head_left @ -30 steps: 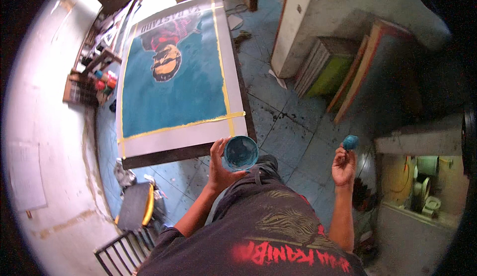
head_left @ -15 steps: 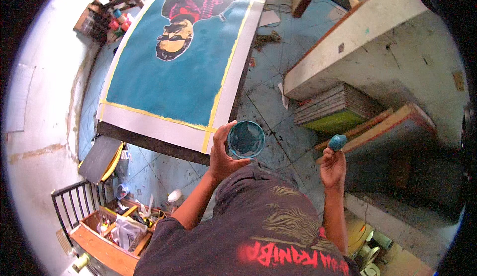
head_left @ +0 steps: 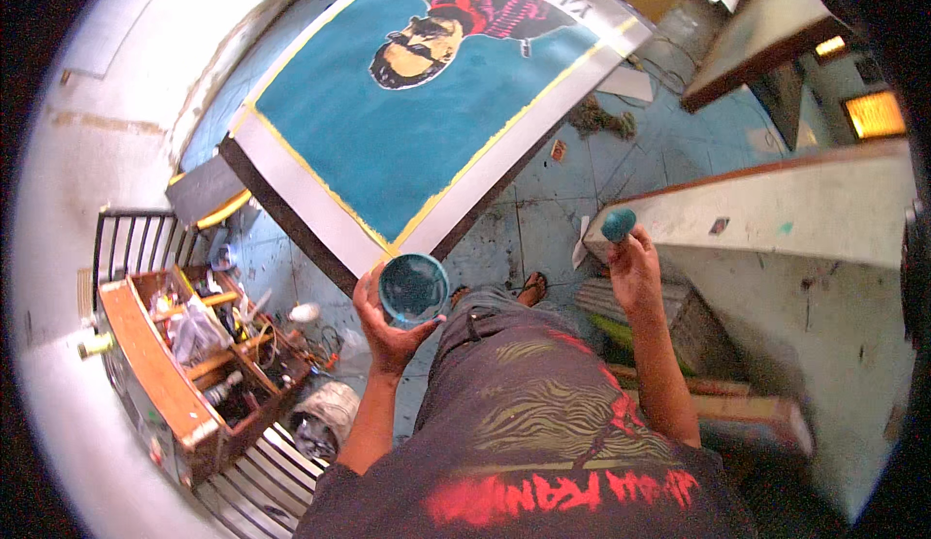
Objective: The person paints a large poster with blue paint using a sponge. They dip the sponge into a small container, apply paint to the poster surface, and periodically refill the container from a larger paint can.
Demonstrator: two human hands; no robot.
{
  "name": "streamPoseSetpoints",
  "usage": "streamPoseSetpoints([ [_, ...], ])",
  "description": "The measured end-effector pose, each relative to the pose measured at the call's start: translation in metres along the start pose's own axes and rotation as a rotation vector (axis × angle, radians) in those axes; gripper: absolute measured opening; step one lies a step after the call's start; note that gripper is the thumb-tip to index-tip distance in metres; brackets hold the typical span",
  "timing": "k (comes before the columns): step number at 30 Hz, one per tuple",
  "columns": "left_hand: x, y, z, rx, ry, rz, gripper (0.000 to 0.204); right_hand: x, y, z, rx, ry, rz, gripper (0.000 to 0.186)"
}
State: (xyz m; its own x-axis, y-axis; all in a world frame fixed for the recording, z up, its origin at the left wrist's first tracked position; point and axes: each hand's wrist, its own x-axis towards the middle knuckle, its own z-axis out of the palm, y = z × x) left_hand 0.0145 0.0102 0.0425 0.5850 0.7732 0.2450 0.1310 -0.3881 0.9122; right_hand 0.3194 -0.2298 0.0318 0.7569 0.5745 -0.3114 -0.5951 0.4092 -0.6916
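Note:
My left hand (head_left: 389, 330) is wrapped round a clear round cup (head_left: 414, 290) with teal paint on its walls and bottom. The cup is at the near corner of a large painting (head_left: 330, 140) with a teal ground, yellow edge lines and a white border. A figure in dark and red clothes (head_left: 485, 6) is painted on it, upside down from here. Off to the right, my right hand (head_left: 634, 260) grips a small, rounded, teal paint-covered applicator (head_left: 618, 224); its exact kind does not show. The applicator is raised, apart from the cup and the painting.
An orange-brown wooden drawer box (head_left: 155, 360) full of tools and bags stands at left, with a paint-stained bucket (head_left: 328, 413) beside it. Stacked panels (head_left: 669, 316) and a pale slanted board (head_left: 766, 214) are at right. A rag (head_left: 603, 118) lies on the blue tiled floor (head_left: 543, 190).
The view has swung left, so the painting appears turned and farther right. My right hand with the applicator has come higher and closer to the cup. My left hand still holds the cup.

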Motion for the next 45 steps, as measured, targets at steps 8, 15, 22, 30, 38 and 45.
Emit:
streamPoseSetpoints([
  [8,-0.049,0.018,0.019,0.108,0.352,-0.17,0.123,0.134,0.014,0.04,-0.086,-0.177,0.234,0.01],
  [15,0.003,0.001,0.035,0.119,0.435,-0.205,0.122,0.197,0.025,0.074,-0.325,-0.308,0.241,0.008],
  [22,0.045,-0.004,0.038,0.164,0.525,-0.225,0.123,0.271,0.018,0.091,-0.657,-0.301,0.136,0.008],
  [30,0.064,0.021,0.078,0.312,0.695,-0.308,0.123,0.378,0.013,0.12,-1.296,-0.393,-0.121,0.014],
  [38,0.088,0.057,0.131,0.376,0.754,-0.373,0.118,0.452,0.035,0.124,-1.476,-0.767,-0.464,0.016],
  [45,0.098,0.075,0.16,0.424,0.782,-0.488,0.117,0.489,0.071,0.106,-1.565,-1.01,-0.441,0.021],
])
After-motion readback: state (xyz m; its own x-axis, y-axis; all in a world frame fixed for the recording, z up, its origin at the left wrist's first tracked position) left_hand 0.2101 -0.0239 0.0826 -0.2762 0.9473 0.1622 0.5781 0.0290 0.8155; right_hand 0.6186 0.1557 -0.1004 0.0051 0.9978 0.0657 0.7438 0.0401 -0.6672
